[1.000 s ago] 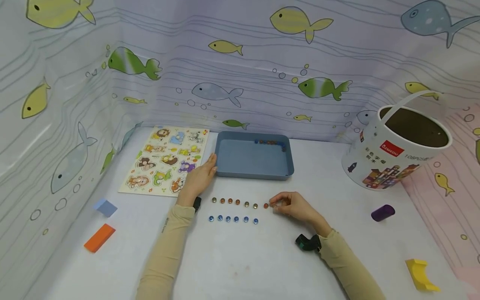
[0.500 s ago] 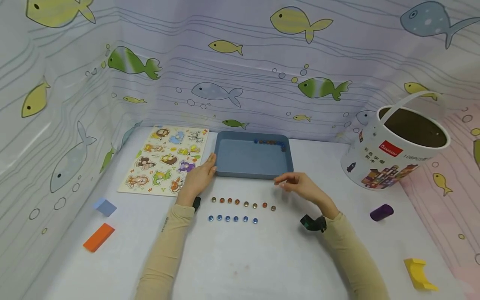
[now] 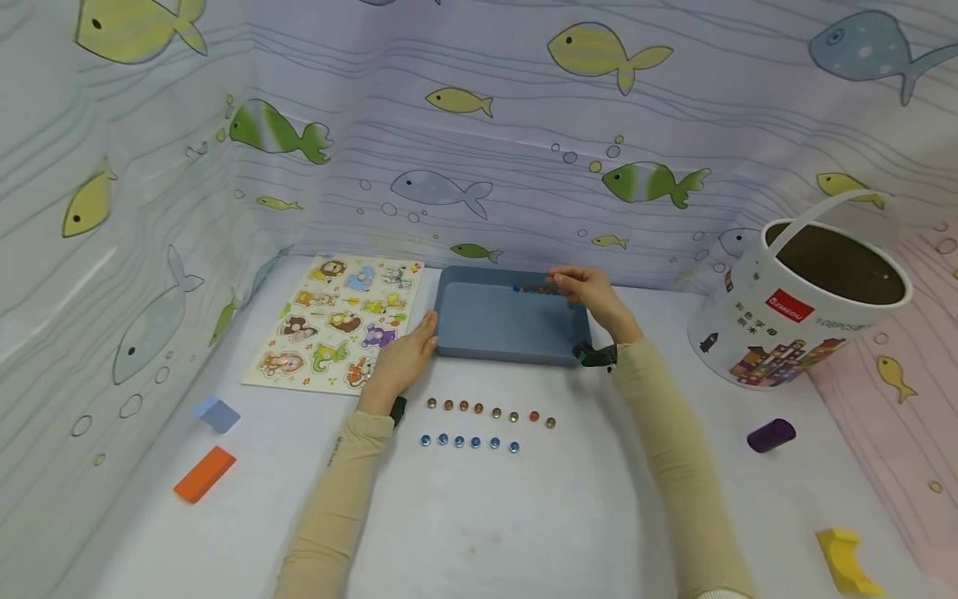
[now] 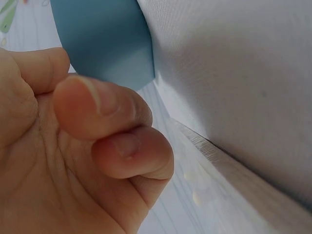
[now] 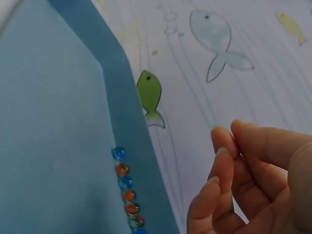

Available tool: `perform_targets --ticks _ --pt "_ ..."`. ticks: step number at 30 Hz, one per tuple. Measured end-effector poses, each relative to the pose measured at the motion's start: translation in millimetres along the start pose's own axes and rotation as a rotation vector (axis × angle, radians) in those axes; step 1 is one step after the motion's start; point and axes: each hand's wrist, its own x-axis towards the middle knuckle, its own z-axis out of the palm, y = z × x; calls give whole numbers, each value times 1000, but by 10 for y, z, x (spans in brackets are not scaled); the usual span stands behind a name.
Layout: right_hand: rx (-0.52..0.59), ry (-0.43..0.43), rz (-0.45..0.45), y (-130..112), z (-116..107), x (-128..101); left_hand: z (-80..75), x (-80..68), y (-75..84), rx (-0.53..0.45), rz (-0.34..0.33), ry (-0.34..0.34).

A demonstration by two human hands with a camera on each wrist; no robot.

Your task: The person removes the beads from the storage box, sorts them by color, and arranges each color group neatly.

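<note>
Fingers (image 5: 219, 165) of right hand (image 3: 591, 291) loosely curled, holding nothing, above the beads (image 5: 127, 195) lined along the blue tray (image 3: 486, 333) far wall; left hand (image 3: 404, 358) fingers straight against the tray's left edge, apparently steadying it; two sorted bead rows (image 3: 486, 424) on tabletop (image 3: 524, 516) just before the tray.

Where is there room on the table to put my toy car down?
The near table below the blue beads is bare. So is the patch between the bucket and purple block. It is crowded around the tray, puzzle and both hands.
</note>
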Motion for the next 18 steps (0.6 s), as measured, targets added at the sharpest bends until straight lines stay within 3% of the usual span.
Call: perform_targets --ticks 7,18 --pt "45 91 67 130 194 369 -3 -16 -8 10 -6 -2" --pt "56 169 136 239 498 657 8 -2 -23 17 4 0"
